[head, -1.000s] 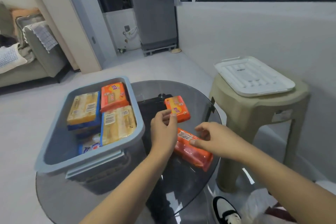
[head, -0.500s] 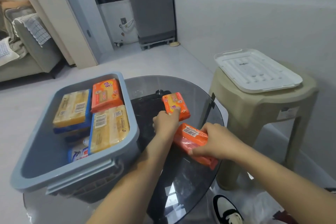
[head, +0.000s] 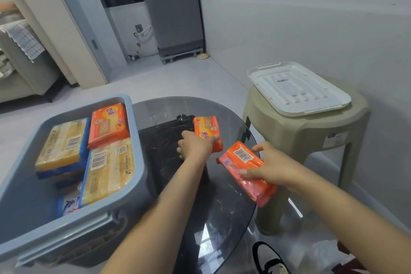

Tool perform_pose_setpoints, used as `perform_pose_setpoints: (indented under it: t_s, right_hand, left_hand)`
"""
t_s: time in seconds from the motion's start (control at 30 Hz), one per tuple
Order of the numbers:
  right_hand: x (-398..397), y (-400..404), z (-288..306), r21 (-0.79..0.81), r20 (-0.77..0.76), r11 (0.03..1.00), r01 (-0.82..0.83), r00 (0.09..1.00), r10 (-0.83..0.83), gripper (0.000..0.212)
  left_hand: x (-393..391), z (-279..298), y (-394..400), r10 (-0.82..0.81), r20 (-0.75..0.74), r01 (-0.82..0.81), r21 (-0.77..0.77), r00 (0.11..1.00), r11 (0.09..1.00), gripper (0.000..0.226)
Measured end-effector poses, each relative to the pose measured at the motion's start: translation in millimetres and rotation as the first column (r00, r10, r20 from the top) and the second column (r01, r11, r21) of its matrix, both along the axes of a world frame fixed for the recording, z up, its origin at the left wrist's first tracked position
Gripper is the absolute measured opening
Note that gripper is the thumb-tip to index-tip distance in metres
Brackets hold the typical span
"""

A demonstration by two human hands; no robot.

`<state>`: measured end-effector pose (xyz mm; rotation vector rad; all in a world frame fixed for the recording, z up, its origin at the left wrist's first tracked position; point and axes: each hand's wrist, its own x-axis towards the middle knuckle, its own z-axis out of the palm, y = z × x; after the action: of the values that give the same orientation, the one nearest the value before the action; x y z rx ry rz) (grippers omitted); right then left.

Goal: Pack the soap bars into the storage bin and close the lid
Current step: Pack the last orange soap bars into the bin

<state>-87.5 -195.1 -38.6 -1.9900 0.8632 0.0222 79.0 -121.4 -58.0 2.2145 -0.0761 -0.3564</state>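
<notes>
A blue-grey storage bin [head: 138, 176] stands open on the left of the round glass table [head: 224, 211]. Inside lie two yellow soap packs [head: 63, 142], an orange soap pack [head: 109, 124] and a blue-white one low in the corner. My left hand [head: 195, 145] grips a small orange soap bar [head: 206, 129] at the table's middle. My right hand [head: 271, 168] holds a longer orange soap pack [head: 242, 167] lifted off the glass, barcode up. The white lid [head: 295, 89] lies flat on a beige stool at the right.
The beige plastic stool [head: 311, 138] stands close to the table's right edge. A grey fridge [head: 171, 6] is at the back, a sofa [head: 20, 69] at far left. My shoe [head: 266, 258] shows below the table.
My left hand has closed around the small orange bar. My right hand has gripped the long orange pack and raised its near end off the glass. The view has shifted closer.
</notes>
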Motion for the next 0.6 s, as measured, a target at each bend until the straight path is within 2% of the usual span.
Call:
perform_pose_setpoints:
  t_s: [0.17, 0.3, 0.47, 0.6]
  right_hand:
    - [-8, -17, 5, 0.095, 0.099, 0.991, 0.095, 0.990, -0.104, 0.034]
    - [-14, -24, 12, 0.184, 0.183, 0.965, 0.188, 0.958, -0.221, 0.013]
    - [-18, -27, 23, 0.280, 0.262, 0.926, 0.252, 0.908, -0.326, 0.016]
    - [-20, -22, 32, 0.342, 0.311, 0.907, 0.245, 0.882, -0.355, 0.022]
  left_hand:
    - [-7, 4, -1, -0.098, -0.063, 0.085, -0.182, 0.993, 0.980, 0.061]
    - [-13, 4, 6, -0.048, -0.116, 0.008, -0.324, 0.992, 0.946, 0.038]
    - [-37, 10, 24, -0.014, -0.164, -0.071, -0.506, 0.986, 0.859, 0.032]
    - [-59, 31, 40, -0.015, -0.120, -0.064, -0.628, 0.993, 0.775, 0.032]
